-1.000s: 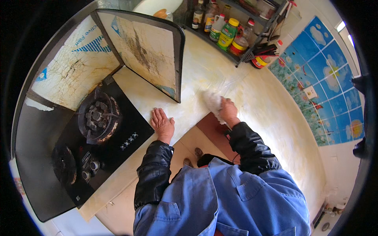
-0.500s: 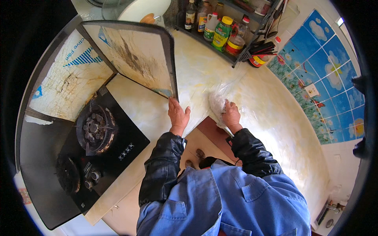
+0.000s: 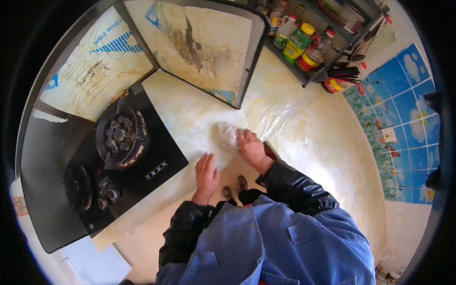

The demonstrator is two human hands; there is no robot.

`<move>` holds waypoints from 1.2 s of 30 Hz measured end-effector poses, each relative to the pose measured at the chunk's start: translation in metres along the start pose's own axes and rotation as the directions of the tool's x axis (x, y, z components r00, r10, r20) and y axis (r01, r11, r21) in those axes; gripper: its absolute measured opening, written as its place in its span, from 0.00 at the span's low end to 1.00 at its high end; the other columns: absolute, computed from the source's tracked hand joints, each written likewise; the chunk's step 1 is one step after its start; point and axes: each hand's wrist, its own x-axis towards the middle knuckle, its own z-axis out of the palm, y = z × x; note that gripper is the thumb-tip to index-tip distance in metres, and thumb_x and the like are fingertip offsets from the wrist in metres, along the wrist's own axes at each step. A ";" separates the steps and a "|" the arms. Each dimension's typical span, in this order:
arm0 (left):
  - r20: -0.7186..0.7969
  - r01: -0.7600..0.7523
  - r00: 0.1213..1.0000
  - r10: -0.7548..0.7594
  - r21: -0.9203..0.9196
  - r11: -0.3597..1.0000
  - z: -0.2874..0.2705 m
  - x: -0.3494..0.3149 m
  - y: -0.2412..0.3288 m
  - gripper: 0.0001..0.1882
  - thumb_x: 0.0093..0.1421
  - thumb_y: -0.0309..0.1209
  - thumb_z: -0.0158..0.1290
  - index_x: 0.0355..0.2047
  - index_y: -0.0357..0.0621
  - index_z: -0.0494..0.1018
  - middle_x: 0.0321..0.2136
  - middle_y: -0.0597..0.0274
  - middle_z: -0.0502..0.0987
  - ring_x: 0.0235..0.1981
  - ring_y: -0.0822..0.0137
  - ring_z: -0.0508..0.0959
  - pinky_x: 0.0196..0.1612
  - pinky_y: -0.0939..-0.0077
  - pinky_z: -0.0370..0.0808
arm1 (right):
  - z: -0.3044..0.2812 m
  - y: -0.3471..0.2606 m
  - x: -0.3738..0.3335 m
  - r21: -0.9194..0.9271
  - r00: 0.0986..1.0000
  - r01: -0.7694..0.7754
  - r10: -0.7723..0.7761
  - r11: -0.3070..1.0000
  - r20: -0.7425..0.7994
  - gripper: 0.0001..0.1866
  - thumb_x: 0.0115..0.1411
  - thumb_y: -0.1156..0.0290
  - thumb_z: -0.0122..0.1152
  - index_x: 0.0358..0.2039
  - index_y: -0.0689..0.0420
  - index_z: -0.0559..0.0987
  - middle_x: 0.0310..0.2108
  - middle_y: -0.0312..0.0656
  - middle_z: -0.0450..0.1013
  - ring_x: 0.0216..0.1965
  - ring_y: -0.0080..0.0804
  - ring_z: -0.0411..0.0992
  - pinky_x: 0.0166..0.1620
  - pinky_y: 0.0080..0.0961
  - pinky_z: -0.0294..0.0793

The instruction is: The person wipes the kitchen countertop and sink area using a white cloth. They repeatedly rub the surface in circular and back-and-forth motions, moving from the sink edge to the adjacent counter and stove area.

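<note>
Whitish crumpled wad [image 3: 228, 137] lies, in the head view, on the pale countertop [image 3: 327, 147], right of the black hob [image 3: 138, 178]. Fingers curled over it, the right hand [image 3: 251, 148] grips its right side, farther from the hob. Nearer the hob's right corner, the left hand [image 3: 206, 175] is spread flat with nothing in it (whether its fingertips touch the counter, I cannot tell). Behind the hob stands a stained folding screen [image 3: 202, 52]; well to the hob's right, a bottle rack [image 3: 311, 78].
</note>
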 end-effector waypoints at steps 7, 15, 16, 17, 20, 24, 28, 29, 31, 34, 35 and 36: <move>-0.095 0.196 0.979 -0.180 0.200 0.960 -0.026 -0.064 -0.054 0.30 0.57 0.26 0.55 0.61 0.36 0.66 0.61 0.47 0.68 0.64 0.44 0.64 0.67 0.48 0.59 | 0.030 -0.070 0.111 -0.017 0.999 0.021 -0.021 1.000 0.031 0.30 0.51 0.69 0.67 0.56 0.60 0.72 0.42 0.50 0.73 0.43 0.49 0.75 0.38 0.37 0.81; -0.112 0.287 0.958 -0.264 0.400 0.870 -0.010 -0.057 -0.064 0.29 0.60 0.35 0.53 0.61 0.36 0.66 0.60 0.42 0.66 0.64 0.40 0.63 0.67 0.38 0.55 | 0.091 -0.114 0.235 -0.175 0.984 0.118 -0.138 0.977 -0.109 0.21 0.53 0.70 0.64 0.48 0.63 0.73 0.40 0.51 0.74 0.38 0.48 0.76 0.36 0.38 0.79; -0.090 0.301 0.953 -0.290 0.405 0.863 -0.011 -0.057 -0.063 0.29 0.60 0.36 0.52 0.60 0.36 0.67 0.60 0.42 0.66 0.63 0.40 0.63 0.66 0.38 0.56 | 0.098 -0.122 0.249 -0.157 0.993 0.053 -0.068 0.986 -0.093 0.21 0.54 0.70 0.64 0.47 0.63 0.73 0.40 0.52 0.74 0.39 0.48 0.75 0.36 0.39 0.79; -0.067 0.316 0.946 -0.317 0.409 0.856 -0.011 -0.057 -0.061 0.28 0.60 0.36 0.52 0.59 0.36 0.68 0.60 0.42 0.67 0.63 0.40 0.64 0.66 0.38 0.57 | 0.104 -0.129 0.261 -0.150 0.998 -0.019 0.009 0.988 -0.068 0.20 0.54 0.70 0.64 0.47 0.64 0.74 0.41 0.52 0.74 0.39 0.47 0.75 0.37 0.39 0.78; -0.017 0.340 0.934 -0.358 0.355 0.871 -0.014 -0.055 -0.057 0.30 0.59 0.36 0.53 0.60 0.34 0.66 0.59 0.39 0.67 0.61 0.38 0.65 0.64 0.38 0.59 | 0.113 -0.134 0.300 -0.196 0.993 0.098 -0.109 0.976 -0.045 0.21 0.56 0.71 0.63 0.48 0.66 0.74 0.41 0.53 0.74 0.40 0.46 0.75 0.43 0.40 0.76; -0.032 0.302 0.950 -0.311 0.344 0.889 -0.016 -0.053 -0.056 0.28 0.59 0.36 0.53 0.57 0.34 0.68 0.57 0.38 0.68 0.58 0.37 0.67 0.61 0.39 0.62 | 0.123 -0.149 0.347 -0.124 0.987 0.139 -0.149 0.982 -0.068 0.29 0.57 0.70 0.63 0.57 0.69 0.71 0.42 0.56 0.74 0.41 0.49 0.75 0.43 0.44 0.77; -0.032 0.319 0.945 -0.325 0.299 0.899 -0.015 -0.055 -0.055 0.20 0.59 0.37 0.54 0.48 0.37 0.73 0.51 0.42 0.72 0.53 0.40 0.71 0.56 0.40 0.66 | 0.131 -0.163 0.385 0.024 0.974 0.224 -0.223 0.974 -0.031 0.32 0.58 0.70 0.63 0.63 0.62 0.68 0.47 0.60 0.72 0.43 0.55 0.75 0.46 0.48 0.77; -0.038 0.312 0.948 -0.315 0.293 0.904 -0.015 -0.056 -0.055 0.19 0.58 0.37 0.54 0.46 0.38 0.74 0.50 0.43 0.72 0.52 0.41 0.71 0.55 0.40 0.66 | 0.133 -0.165 0.388 0.040 0.961 0.274 -0.273 0.961 -0.036 0.32 0.59 0.70 0.62 0.64 0.61 0.68 0.48 0.60 0.72 0.44 0.57 0.74 0.47 0.49 0.77; -0.080 0.299 0.954 -0.289 0.326 0.897 -0.013 -0.056 -0.056 0.19 0.59 0.38 0.54 0.46 0.39 0.74 0.48 0.44 0.73 0.51 0.41 0.72 0.54 0.40 0.67 | 0.133 -0.165 0.389 0.044 0.944 0.329 -0.329 0.943 -0.013 0.32 0.56 0.73 0.63 0.64 0.53 0.69 0.47 0.56 0.71 0.47 0.58 0.73 0.47 0.47 0.76; -0.115 0.291 0.957 -0.267 0.350 0.890 -0.011 -0.055 -0.057 0.18 0.59 0.38 0.54 0.45 0.39 0.74 0.48 0.44 0.73 0.50 0.42 0.72 0.54 0.40 0.66 | 0.124 -0.161 0.376 0.090 0.916 0.399 -0.401 0.913 0.014 0.30 0.57 0.76 0.60 0.62 0.49 0.71 0.45 0.55 0.71 0.45 0.59 0.72 0.44 0.52 0.77; -0.113 0.295 0.955 -0.273 0.352 0.888 -0.012 -0.056 -0.056 0.18 0.59 0.38 0.54 0.46 0.40 0.74 0.48 0.45 0.73 0.50 0.42 0.72 0.54 0.39 0.66 | 0.119 -0.160 0.368 0.096 0.908 0.411 -0.416 0.907 0.041 0.30 0.56 0.76 0.60 0.61 0.48 0.72 0.45 0.55 0.71 0.45 0.59 0.72 0.44 0.52 0.77; -0.048 0.325 0.943 -0.329 0.339 0.883 -0.012 -0.056 -0.056 0.21 0.59 0.38 0.54 0.49 0.39 0.74 0.49 0.44 0.72 0.53 0.42 0.71 0.57 0.39 0.64 | 0.114 -0.158 0.360 0.101 0.900 0.424 -0.431 0.900 0.060 0.30 0.55 0.76 0.60 0.60 0.47 0.72 0.44 0.55 0.71 0.45 0.59 0.72 0.44 0.52 0.76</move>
